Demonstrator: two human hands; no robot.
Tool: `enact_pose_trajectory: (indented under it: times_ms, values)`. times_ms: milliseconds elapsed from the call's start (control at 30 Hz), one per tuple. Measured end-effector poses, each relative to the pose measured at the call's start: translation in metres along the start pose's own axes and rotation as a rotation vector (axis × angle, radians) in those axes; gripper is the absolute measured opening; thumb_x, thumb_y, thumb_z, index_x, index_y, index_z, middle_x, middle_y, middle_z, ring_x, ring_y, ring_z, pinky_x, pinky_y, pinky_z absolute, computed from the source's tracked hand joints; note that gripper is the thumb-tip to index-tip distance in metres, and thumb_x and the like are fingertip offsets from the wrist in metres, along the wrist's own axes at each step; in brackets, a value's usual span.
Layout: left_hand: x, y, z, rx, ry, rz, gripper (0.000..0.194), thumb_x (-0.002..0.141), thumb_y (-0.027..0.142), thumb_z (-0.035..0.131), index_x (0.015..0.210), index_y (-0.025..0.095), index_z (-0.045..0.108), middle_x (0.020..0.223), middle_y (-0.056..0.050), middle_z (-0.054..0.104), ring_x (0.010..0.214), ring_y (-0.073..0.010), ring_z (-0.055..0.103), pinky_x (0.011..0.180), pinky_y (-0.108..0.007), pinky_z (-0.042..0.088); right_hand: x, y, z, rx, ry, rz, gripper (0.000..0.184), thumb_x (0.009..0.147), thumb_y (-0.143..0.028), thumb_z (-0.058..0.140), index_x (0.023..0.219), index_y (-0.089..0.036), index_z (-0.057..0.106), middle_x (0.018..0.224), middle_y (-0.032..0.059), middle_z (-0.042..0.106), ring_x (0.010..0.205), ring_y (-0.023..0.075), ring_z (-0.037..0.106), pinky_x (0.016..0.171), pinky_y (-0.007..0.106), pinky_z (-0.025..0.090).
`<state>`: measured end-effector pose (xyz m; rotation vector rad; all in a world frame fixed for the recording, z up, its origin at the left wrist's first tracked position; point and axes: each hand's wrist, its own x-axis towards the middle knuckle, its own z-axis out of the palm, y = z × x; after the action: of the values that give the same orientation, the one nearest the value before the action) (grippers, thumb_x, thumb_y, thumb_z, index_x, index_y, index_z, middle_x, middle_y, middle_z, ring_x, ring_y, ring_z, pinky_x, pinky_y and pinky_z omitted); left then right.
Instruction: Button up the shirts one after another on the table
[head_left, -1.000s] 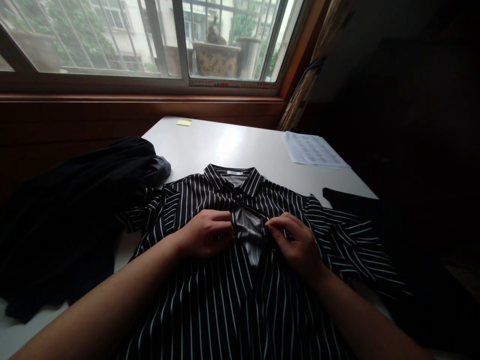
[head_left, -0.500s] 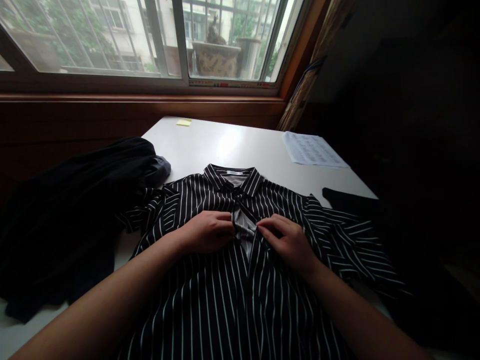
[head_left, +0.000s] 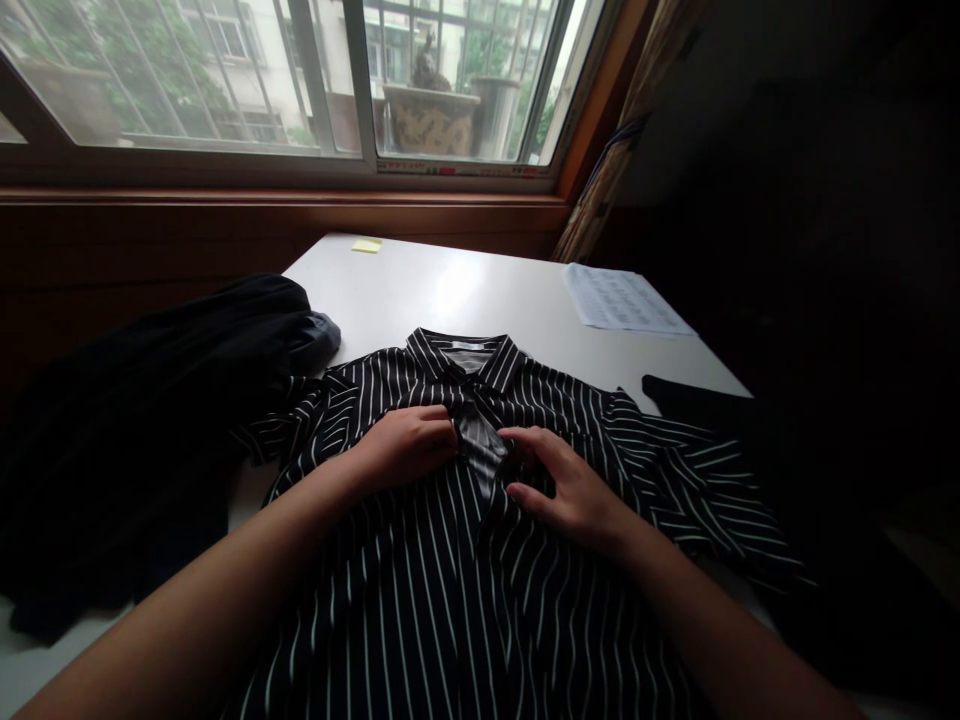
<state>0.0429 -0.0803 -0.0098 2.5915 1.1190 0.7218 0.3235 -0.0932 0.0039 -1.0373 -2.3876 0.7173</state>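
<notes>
A black shirt with thin white stripes [head_left: 450, 590] lies face up on a white table [head_left: 450, 290], collar toward the window. My left hand [head_left: 405, 445] is closed on the left edge of the shirt's front opening, just below the collar. My right hand [head_left: 562, 485] rests on the right edge of the opening, thumb and fingers curled on the cloth. Between the hands a narrow strip of grey inner fabric [head_left: 476, 445] shows.
A heap of dark clothing [head_left: 150, 420] covers the table's left side. A printed sheet of paper [head_left: 622, 300] lies at the far right, a yellow sticky note [head_left: 367, 245] at the far edge. Another dark garment [head_left: 697, 405] lies at the right. A window runs behind.
Both hands have drawn the two front edges of the shirt closer together and moved slightly up toward the collar. The gap showing grey inner fabric has narrowed.
</notes>
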Motion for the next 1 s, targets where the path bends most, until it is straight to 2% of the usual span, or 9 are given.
enact_pose_trajectory:
  times_ms: [167, 267, 333, 400, 633, 733, 800, 900, 1000]
  values:
    - [0.001, -0.005, -0.003, 0.060, 0.020, -0.132, 0.003, 0.089, 0.022, 0.066, 0.088, 0.020, 0.067, 0.090, -0.001, 0.064, 0.072, -0.0124, 0.060, 0.063, -0.022, 0.045, -0.004, -0.014, 0.003, -0.114, -0.094, -0.083, 0.072, 0.075, -0.042, 0.081, 0.138, -0.032, 0.048, 0.126, 0.0093, 0.052, 0.113, 0.0288, 0.052, 0.100, 0.053, 0.049]
    - [0.002, -0.005, -0.005, 0.110, 0.042, -0.206, 0.002, 0.087, 0.022, 0.068, 0.088, 0.020, 0.067, 0.091, -0.001, 0.065, 0.072, -0.0133, 0.061, 0.062, -0.023, 0.044, -0.004, -0.012, 0.008, -0.147, -0.056, -0.081, 0.045, 0.078, -0.029, 0.079, 0.120, -0.029, 0.061, 0.124, 0.0082, 0.054, 0.113, 0.0278, 0.052, 0.099, 0.051, 0.050]
    - [0.002, -0.005, -0.006, 0.156, 0.055, -0.243, 0.002, 0.088, 0.022, 0.068, 0.087, 0.021, 0.066, 0.092, -0.001, 0.065, 0.074, -0.0145, 0.062, 0.061, -0.023, 0.043, -0.002, -0.004, 0.010, -0.176, -0.004, -0.077, 0.021, 0.084, -0.020, 0.071, 0.103, -0.025, 0.064, 0.115, 0.0073, 0.057, 0.107, 0.0259, 0.055, 0.095, 0.048, 0.051]
    - [0.002, -0.004, -0.007, 0.210, 0.068, -0.271, 0.003, 0.089, 0.023, 0.066, 0.087, 0.021, 0.066, 0.093, -0.001, 0.065, 0.075, -0.0156, 0.062, 0.060, -0.024, 0.043, 0.001, 0.006, 0.010, -0.198, 0.089, -0.070, 0.012, 0.087, -0.015, 0.064, 0.095, -0.023, 0.063, 0.106, 0.0069, 0.060, 0.100, 0.0248, 0.057, 0.091, 0.047, 0.052]
    - [0.002, 0.001, -0.005, 0.304, 0.100, -0.255, 0.006, 0.091, 0.020, 0.061, 0.085, 0.020, 0.064, 0.090, -0.003, 0.064, 0.080, -0.0187, 0.061, 0.062, -0.026, 0.044, 0.003, 0.014, 0.009, -0.269, 0.353, -0.009, 0.007, 0.089, -0.016, 0.062, 0.093, -0.021, 0.062, 0.112, 0.0098, 0.058, 0.105, 0.0277, 0.060, 0.093, 0.049, 0.053]
    - [0.003, 0.003, -0.002, 0.263, 0.114, -0.265, 0.006, 0.091, 0.018, 0.060, 0.085, 0.020, 0.062, 0.089, -0.003, 0.063, 0.081, -0.0184, 0.060, 0.064, -0.026, 0.044, 0.000, -0.001, 0.007, -0.368, 0.427, -0.084, 0.024, 0.088, -0.011, 0.060, 0.109, -0.022, 0.064, 0.128, 0.0123, 0.055, 0.119, 0.0314, 0.054, 0.102, 0.054, 0.048]
    - [0.003, 0.002, 0.000, 0.212, 0.128, -0.275, 0.005, 0.090, 0.017, 0.061, 0.085, 0.019, 0.061, 0.089, -0.003, 0.062, 0.080, -0.0177, 0.059, 0.065, -0.026, 0.045, -0.002, -0.013, 0.007, -0.382, 0.374, -0.237, 0.039, 0.088, -0.007, 0.057, 0.122, -0.024, 0.062, 0.134, 0.0111, 0.055, 0.127, 0.0311, 0.050, 0.107, 0.053, 0.045]
    - [0.002, -0.001, 0.002, 0.129, 0.157, -0.272, 0.006, 0.089, 0.017, 0.062, 0.084, 0.019, 0.061, 0.087, -0.002, 0.061, 0.079, -0.0166, 0.059, 0.069, -0.026, 0.047, -0.004, -0.028, 0.012, -0.337, 0.131, -0.487, 0.043, 0.092, -0.007, 0.054, 0.130, -0.025, 0.060, 0.132, 0.0072, 0.062, 0.129, 0.0267, 0.052, 0.107, 0.048, 0.046]
    - [0.002, -0.003, 0.004, 0.088, 0.178, -0.268, 0.006, 0.089, 0.017, 0.062, 0.083, 0.019, 0.061, 0.087, -0.002, 0.061, 0.079, -0.0164, 0.059, 0.070, -0.026, 0.047, -0.002, -0.034, 0.019, -0.336, 0.018, -0.510, 0.034, 0.097, -0.014, 0.053, 0.129, -0.023, 0.061, 0.120, 0.0063, 0.069, 0.117, 0.0244, 0.059, 0.100, 0.045, 0.049]
